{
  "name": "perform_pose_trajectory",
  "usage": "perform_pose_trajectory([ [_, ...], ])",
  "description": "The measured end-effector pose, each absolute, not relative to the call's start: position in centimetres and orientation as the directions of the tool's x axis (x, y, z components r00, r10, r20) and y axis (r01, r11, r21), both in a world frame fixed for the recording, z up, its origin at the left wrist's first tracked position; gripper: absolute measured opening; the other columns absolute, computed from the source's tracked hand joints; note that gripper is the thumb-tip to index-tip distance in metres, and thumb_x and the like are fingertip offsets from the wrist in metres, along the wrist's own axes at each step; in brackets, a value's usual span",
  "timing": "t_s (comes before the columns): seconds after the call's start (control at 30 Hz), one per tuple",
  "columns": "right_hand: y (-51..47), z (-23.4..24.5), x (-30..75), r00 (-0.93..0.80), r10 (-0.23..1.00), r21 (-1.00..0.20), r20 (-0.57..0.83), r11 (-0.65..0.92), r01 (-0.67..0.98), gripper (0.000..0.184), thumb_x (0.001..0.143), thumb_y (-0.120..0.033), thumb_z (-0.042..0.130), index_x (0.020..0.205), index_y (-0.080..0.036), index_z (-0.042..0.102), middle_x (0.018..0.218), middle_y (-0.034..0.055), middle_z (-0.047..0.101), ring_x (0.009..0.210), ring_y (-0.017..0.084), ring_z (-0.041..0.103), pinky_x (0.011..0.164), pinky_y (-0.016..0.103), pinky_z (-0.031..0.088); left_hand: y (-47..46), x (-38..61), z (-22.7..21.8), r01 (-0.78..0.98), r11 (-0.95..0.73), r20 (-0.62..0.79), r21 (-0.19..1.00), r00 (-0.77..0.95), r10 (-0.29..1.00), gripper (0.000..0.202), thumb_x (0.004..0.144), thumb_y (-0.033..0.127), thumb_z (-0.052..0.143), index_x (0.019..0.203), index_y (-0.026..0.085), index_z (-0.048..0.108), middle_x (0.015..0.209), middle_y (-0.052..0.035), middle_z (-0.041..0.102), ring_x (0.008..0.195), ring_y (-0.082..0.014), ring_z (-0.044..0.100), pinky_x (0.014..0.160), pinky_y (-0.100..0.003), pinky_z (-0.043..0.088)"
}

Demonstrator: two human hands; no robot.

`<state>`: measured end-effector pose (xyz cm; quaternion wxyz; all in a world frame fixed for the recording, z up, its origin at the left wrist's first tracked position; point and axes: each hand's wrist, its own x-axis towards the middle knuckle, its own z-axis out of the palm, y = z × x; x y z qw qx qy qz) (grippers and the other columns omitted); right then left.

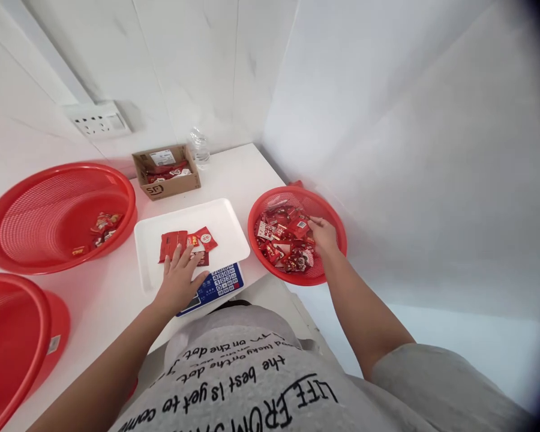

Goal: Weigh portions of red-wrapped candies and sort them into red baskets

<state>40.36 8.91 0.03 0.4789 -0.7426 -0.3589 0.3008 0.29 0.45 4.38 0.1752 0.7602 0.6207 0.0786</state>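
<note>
My left hand (180, 279) lies with its fingers spread over the near part of a white tray (231, 231). Its fingertips reach several red candy packets (202, 239) grouped on the tray, partly covering them. Under the tray's near edge sits a scale with a blue keypad (219, 283). On the right, my right hand (323, 233) is inside a red mesh basket (252, 211) heaped with small red packets (281, 237). Thumb and fingers are pinched at the edge of a red packet with a pale square label (300, 225).
Behind the tray stands a cardboard box (173, 187) with red packets, beside a clear plastic bottle (200, 147). A large red basket (67, 264) at left holds a few packets. Another red basket (40, 324) is nearer. Walls rise behind and to the right.
</note>
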Motion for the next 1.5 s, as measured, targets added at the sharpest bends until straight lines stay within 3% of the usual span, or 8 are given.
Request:
perform_pose_trajectory([
  [0.17, 9.5, 1.2, 39.5, 0.589, 0.776, -0.948, -0.225, -0.313, 0.051, 0.027, 0.068, -0.031, 0.065, 0.092, -0.019, 0.065, 0.087, 0.0036, 0.07, 0.074, 0.017, 0.065, 0.066, 0.032, 0.056, 0.5, 1.5, 4.9, 0.864, -0.192, -0.036, 0.466, 0.235, 0.971, 0.044, 0.088, 0.046, 0.042, 0.123, 0.024, 0.056, 0.146, -0.0102, 0.04, 0.141, -0.0335, 0.018, 0.109, -0.06, 0.023],
  [0.3, 9.3, 2.2, 38.6, 0.563, 0.785, -0.947, -0.257, -0.321, 0.015, 0.029, 0.068, -0.032, 0.064, 0.094, -0.019, 0.064, 0.087, 0.0041, 0.071, 0.073, 0.017, 0.066, 0.065, 0.032, 0.056, -0.2, 1.5, 4.6, 0.825, -0.213, 0.02, 0.524, 0.238, 0.971, 0.042, 0.087, 0.047, 0.044, 0.12, 0.025, 0.058, 0.142, -0.0102, 0.045, 0.141, -0.0333, 0.02, 0.109, -0.059, 0.026],
  [0.63, 9.2, 5.6, 37.8, 0.591, 0.803, -0.925, -0.075, -0.277, 0.259, 0.024, 0.071, -0.031, 0.056, 0.089, -0.018, 0.066, 0.093, 0.0046, 0.07, 0.084, 0.017, 0.063, 0.078, 0.03, 0.05, -0.1, 1.3, 4.9, 0.799, -0.197, 0.022, 0.568, 0.224, 0.974, 0.045, 0.086, 0.049, 0.045, 0.121, 0.024, 0.058, 0.143, -0.0111, 0.044, 0.141, -0.0331, 0.021, 0.109, -0.059, 0.027],
  [0.83, 8.6, 6.2, 37.2, 0.555, 0.827, -0.858, 0.09, -0.219, 0.465, 0.028, 0.078, -0.039, 0.052, 0.088, -0.018, 0.066, 0.09, 0.0058, 0.069, 0.083, 0.018, 0.061, 0.081, 0.033, 0.047, -0.6, 2.1, 5.7, 0.806, -0.197, -0.001, 0.558, 0.238, 0.971, 0.039, 0.088, 0.045, 0.045, 0.119, 0.025, 0.057, 0.142, -0.0093, 0.045, 0.14, -0.0317, 0.022, 0.109, -0.058, 0.027],
  [1.0, 8.0, 6.8, 31.6, 0.346, 0.934, -0.841, 0.092, -0.113, 0.53, 0.029, 0.081, -0.043, 0.05, 0.088, -0.018, 0.063, 0.088, 0.0037, 0.067, 0.084, 0.018, 0.059, 0.083, 0.035, 0.046, -1.8, 2.3, 5.9, 0.826, -0.185, -0.061, 0.532, 0.255, 0.965, 0.04, 0.088, 0.041, 0.048, 0.121, 0.021, 0.057, 0.143, -0.0119, 0.043, 0.14, -0.0314, 0.021, 0.11, -0.055, 0.026],
  [1.13, 7.8, 6.8, 25.0, 0.092, 0.992, -0.909, -0.087, -0.116, 0.4, 0.028, 0.079, -0.042, 0.054, 0.085, -0.017, 0.064, 0.086, 0.0031, 0.068, 0.08, 0.016, 0.06, 0.077, 0.033, 0.049, -2.9, 2.3, 6.0, 0.838, -0.158, -0.107, 0.522, 0.248, 0.963, 0.037, 0.089, 0.038, 0.047, 0.121, 0.021, 0.056, 0.143, -0.0115, 0.043, 0.141, -0.0308, 0.02, 0.111, -0.055, 0.023],
  [1.3, 8.5, 6.1, 19.0, -0.149, 0.951, -0.934, -0.272, -0.224, 0.28, 0.027, 0.081, -0.041, 0.052, 0.089, -0.017, 0.064, 0.083, 0.0031, 0.068, 0.072, 0.015, 0.062, 0.065, 0.03, 0.051, -3.9, 1.4, 5.8, 0.836, -0.093, -0.131, 0.541, 0.193, 0.973, 0.038, 0.089, 0.039, 0.046, 0.122, 0.022, 0.055, 0.144, -0.0108, 0.042, 0.141, -0.0312, 0.02, 0.111, -0.056, 0.024],
  [1.5, 8.8, 4.2, 16.4, -0.306, 0.948, -0.833, -0.089, 0.098, 0.545, 0.028, 0.083, -0.029, 0.052, 0.107, -0.019, 0.063, 0.108, 0.0074, 0.065, 0.098, 0.02, 0.059, 0.092, 0.042, 0.046, -3.1, 0.0, 4.9, 0.856, -0.021, -0.062, 0.516, 0.062, 0.996, 0.051, 0.089, 0.041, 0.045, 0.136, 0.02, 0.041, 0.149, -0.0134, 0.034, 0.142, -0.0307, 0.016, 0.111, -0.054, 0.024],
])
